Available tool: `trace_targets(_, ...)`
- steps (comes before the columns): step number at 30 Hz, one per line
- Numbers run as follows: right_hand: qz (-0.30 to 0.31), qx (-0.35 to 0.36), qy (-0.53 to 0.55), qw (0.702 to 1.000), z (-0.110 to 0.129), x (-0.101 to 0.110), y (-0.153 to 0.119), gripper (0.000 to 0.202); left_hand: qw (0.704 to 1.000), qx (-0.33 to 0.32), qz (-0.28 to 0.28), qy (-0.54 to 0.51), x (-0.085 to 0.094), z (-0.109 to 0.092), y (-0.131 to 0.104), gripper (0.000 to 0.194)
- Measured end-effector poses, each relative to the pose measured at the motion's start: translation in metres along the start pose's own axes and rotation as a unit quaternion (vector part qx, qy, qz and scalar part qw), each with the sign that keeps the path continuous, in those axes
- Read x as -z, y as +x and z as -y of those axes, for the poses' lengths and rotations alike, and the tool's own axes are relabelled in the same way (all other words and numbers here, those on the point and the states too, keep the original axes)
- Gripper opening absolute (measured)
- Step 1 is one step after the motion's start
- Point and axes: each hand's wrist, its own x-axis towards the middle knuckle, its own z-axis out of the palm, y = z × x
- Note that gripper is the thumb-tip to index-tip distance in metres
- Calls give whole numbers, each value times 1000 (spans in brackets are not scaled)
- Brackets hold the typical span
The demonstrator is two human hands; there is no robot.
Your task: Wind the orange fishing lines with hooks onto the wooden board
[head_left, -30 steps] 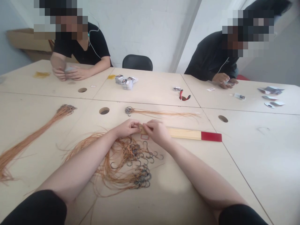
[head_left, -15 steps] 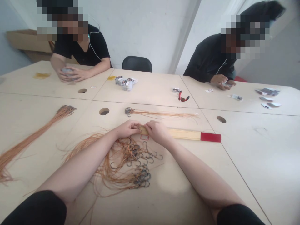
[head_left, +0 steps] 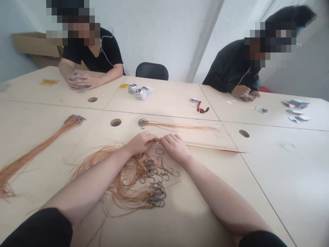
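Both hands meet at the near-left end of a long, thin wooden strip [head_left: 205,147] with a red far end, which is seen nearly edge-on and points right. My left hand [head_left: 141,142] is closed on its left end. My right hand [head_left: 174,146] wraps round it just beside, fingers curled over the top. Below the hands lies a tangled pile of orange lines with dark hooks [head_left: 154,195]. A small red-bordered label [head_left: 159,151] rests on the table between the wrists. Beyond the hands, a thin bundle of hooked lines [head_left: 177,126] lies crosswise.
A large bundle of orange lines [head_left: 46,145] lies at left. Across the table [head_left: 282,164] sit two people, their hands on small items. Stacked small packets [head_left: 140,92], red-handled pliers [head_left: 203,109], loose packets [head_left: 295,104] and a black chair [head_left: 152,71] are farther off. The table has round holes.
The strip has turned from showing its flat face to nearly edge-on. My hands have rolled with it, with the right fingers now over its top. The view has shifted slightly.
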Motion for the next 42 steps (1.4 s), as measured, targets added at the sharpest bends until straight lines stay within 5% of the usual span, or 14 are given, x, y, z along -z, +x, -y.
trace_targets(13, -37, 11, -22, 999, 0, -3, -3, 25, 996, -51, -74, 21, -5, 4, -2, 27)
trace_targets(22, -73, 6, 9, 997, -8, -15, -5, 18, 979, 129, 43, -152, -2, -10, 0, 18)
trace_targets(30, -60, 56, 48, 995, -9, -16, -4, 23, 944, 185, 77, -264, -3, -5, 6, 17)
trace_targets(42, -58, 41, 59, 996, -8, -16, -1, 22, 872, 243, 104, -412, -6, 6, 8, 23)
